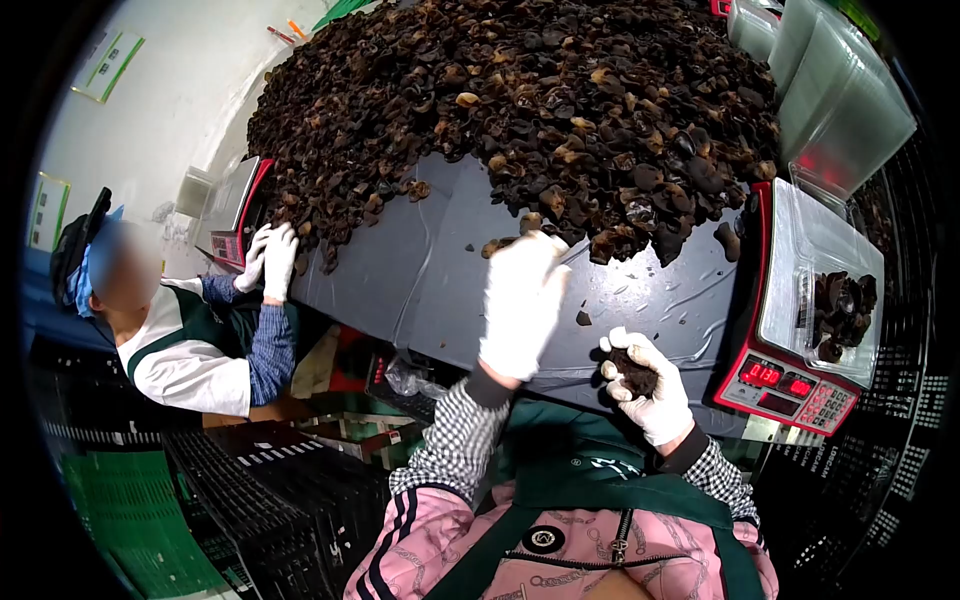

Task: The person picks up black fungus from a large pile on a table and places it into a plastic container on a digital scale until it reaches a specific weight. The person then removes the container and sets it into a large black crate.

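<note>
My right hand [650,388], in a white glove, is closed around a small clump of dark wood ear mushrooms [632,376] just above the table's near edge. My left hand [525,300], also white-gloved, reaches out over the dark grey table [455,270] with its fingers extended at the near edge of the wood ear pile [540,110]. A few brown pieces show beside its fingertips; whether it touches them is hard to tell because the glove is overexposed. Off to the right, a red digital scale [735,375] carries a clear plastic box [800,310] with wood ears inside.
Tall stacks of clear plastic boxes [850,110] stand behind the scale. At the left, a co-worker [190,340] has gloved hands by the pile, near a second red scale [235,215]. Black crates [270,500] stand low on the left. Small scraps [583,318] lie on the table.
</note>
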Demonstrator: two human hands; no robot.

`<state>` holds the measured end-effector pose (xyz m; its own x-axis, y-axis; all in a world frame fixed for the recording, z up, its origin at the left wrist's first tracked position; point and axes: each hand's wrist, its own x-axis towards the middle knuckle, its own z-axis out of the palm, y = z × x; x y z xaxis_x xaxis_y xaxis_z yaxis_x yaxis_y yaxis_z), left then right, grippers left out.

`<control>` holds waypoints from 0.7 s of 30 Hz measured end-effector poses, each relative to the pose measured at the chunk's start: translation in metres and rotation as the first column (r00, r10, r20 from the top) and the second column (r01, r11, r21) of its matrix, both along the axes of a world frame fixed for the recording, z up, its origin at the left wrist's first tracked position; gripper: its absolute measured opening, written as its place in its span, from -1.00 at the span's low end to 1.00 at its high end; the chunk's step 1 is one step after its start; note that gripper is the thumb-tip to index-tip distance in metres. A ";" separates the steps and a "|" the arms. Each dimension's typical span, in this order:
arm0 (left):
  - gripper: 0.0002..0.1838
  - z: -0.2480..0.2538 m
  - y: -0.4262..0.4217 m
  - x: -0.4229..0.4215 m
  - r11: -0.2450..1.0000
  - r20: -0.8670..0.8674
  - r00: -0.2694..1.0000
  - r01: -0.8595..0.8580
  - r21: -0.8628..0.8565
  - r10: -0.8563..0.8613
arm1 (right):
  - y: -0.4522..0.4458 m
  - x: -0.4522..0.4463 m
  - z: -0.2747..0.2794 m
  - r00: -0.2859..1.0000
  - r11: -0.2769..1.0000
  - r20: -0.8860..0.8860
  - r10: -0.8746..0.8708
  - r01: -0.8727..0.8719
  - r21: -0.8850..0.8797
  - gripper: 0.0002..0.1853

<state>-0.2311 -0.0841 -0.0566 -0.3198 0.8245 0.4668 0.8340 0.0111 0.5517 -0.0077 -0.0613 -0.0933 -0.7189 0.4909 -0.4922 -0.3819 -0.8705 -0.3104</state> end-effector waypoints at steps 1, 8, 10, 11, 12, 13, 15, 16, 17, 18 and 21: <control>-0.54 -0.018 0.005 -0.019 0.994 -0.080 0.991 -0.106 -0.006 0.105 | -0.001 0.001 -0.001 1.000 1.000 0.001 0.010 -0.010 0.006 -0.74; -0.14 -0.060 0.040 -0.048 0.966 -0.239 0.965 -0.158 -0.206 0.107 | 0.000 0.001 -0.004 0.999 0.999 -0.005 0.039 -0.039 0.019 -0.79; -0.25 -0.070 0.043 -0.047 0.974 -0.301 0.942 -0.192 -0.124 0.147 | 0.000 0.000 -0.002 0.999 0.999 -0.003 0.037 -0.037 0.004 -0.79; -0.31 -0.075 0.045 -0.048 0.975 -0.330 0.929 -0.206 -0.080 0.169 | 0.001 0.001 -0.002 0.999 0.999 -0.001 0.035 -0.035 0.003 -0.79; -0.52 -0.047 0.046 -0.049 0.940 -0.081 0.993 -0.111 -0.322 0.089 | 0.002 0.002 -0.001 1.000 0.999 0.000 0.032 -0.032 0.003 -0.79; -0.69 -0.078 0.044 -0.056 0.994 -0.136 0.987 -0.096 -0.043 0.090 | 0.002 0.002 -0.001 1.000 1.000 0.001 0.028 -0.028 0.002 -0.79; -0.74 -0.083 0.030 -0.058 0.995 -0.193 0.976 -0.095 0.014 0.096 | 0.003 0.005 -0.002 1.000 1.000 -0.006 0.020 -0.020 0.007 -0.79; -0.79 -0.082 0.023 -0.059 0.996 -0.151 0.985 -0.084 0.023 0.087 | 0.003 0.005 -0.003 1.000 1.000 -0.011 0.016 -0.016 0.008 -0.79; -0.79 -0.083 0.016 -0.063 0.998 -0.152 0.987 -0.058 0.004 0.058 | 0.004 0.006 -0.004 1.000 1.000 -0.010 0.012 -0.012 0.010 -0.79; -0.78 -0.077 0.011 -0.059 0.998 -0.163 0.984 -0.068 0.012 0.069 | 0.004 0.006 -0.004 1.000 1.000 -0.009 0.012 -0.011 0.009 -0.79; -0.78 -0.072 -0.001 -0.056 0.993 -0.116 0.988 -0.105 -0.043 0.100 | 0.003 -0.002 0.003 0.999 0.999 0.021 0.044 -0.044 0.011 -0.78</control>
